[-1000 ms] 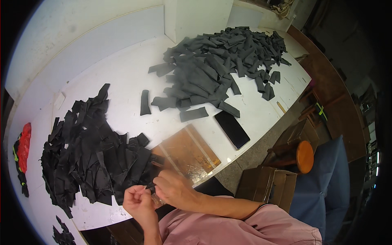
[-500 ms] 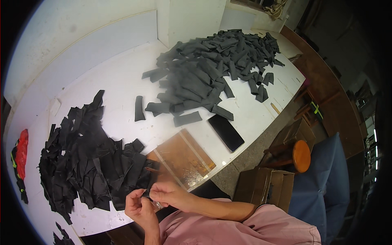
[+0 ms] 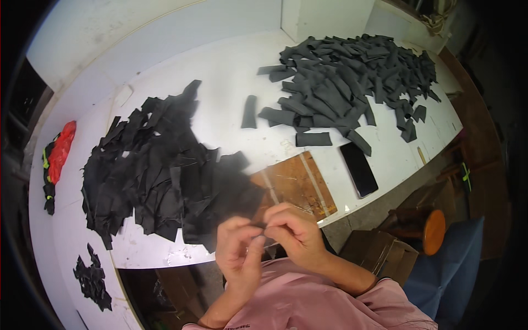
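Observation:
My left hand (image 3: 237, 254) and my right hand (image 3: 292, 234) meet close to my chest, at the near edge of the white table (image 3: 220, 88). Their fingertips pinch a small dark fabric piece (image 3: 263, 237) between them; most of it is hidden by the fingers. Just beyond the hands lies a heap of black fabric scraps (image 3: 159, 170). A brown wooden board (image 3: 297, 184) lies flat on the table right behind my right hand.
A pile of dark grey cut strips (image 3: 346, 82) covers the far right of the table. A black phone (image 3: 358, 169) lies by the board. A red and black item (image 3: 58, 157) sits far left, a small scrap pile (image 3: 92, 280) lower left. A round stool (image 3: 434, 231) and cardboard box (image 3: 377, 256) stand below right.
The view has shifted and both hands have come up and closer to the camera. They still work the small dark piece between their fingertips.

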A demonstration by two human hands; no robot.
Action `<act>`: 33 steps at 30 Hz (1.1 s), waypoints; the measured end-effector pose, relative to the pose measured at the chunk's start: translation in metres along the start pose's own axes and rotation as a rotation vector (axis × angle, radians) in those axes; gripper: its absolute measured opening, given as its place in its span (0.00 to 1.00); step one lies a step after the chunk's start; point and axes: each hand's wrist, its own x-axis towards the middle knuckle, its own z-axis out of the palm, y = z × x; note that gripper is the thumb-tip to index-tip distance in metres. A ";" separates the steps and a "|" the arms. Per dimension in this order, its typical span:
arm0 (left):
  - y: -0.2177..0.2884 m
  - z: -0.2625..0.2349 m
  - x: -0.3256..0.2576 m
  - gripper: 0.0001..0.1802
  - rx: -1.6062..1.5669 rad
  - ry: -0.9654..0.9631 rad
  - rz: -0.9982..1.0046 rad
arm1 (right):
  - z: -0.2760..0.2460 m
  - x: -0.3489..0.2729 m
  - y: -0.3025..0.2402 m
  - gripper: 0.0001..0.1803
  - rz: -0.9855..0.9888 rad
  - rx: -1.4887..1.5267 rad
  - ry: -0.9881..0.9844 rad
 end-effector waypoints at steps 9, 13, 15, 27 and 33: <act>0.041 -0.008 0.068 0.11 -1.654 -0.641 -0.484 | -0.021 0.058 -0.059 0.10 0.195 0.177 -0.153; 0.027 0.002 0.076 0.21 -1.962 -0.436 -0.798 | -0.030 0.076 -0.039 0.13 0.502 0.360 -0.219; -0.003 0.005 0.073 0.20 -1.844 -0.292 -0.937 | -0.037 0.065 0.006 0.13 0.593 0.516 -0.242; 0.004 0.005 0.073 0.15 -2.137 -0.061 -0.985 | -0.029 0.083 0.006 0.11 0.552 0.476 -0.400; -0.028 0.005 0.054 0.16 -1.270 -0.144 -0.853 | -0.037 0.051 0.056 0.10 0.753 0.657 -0.384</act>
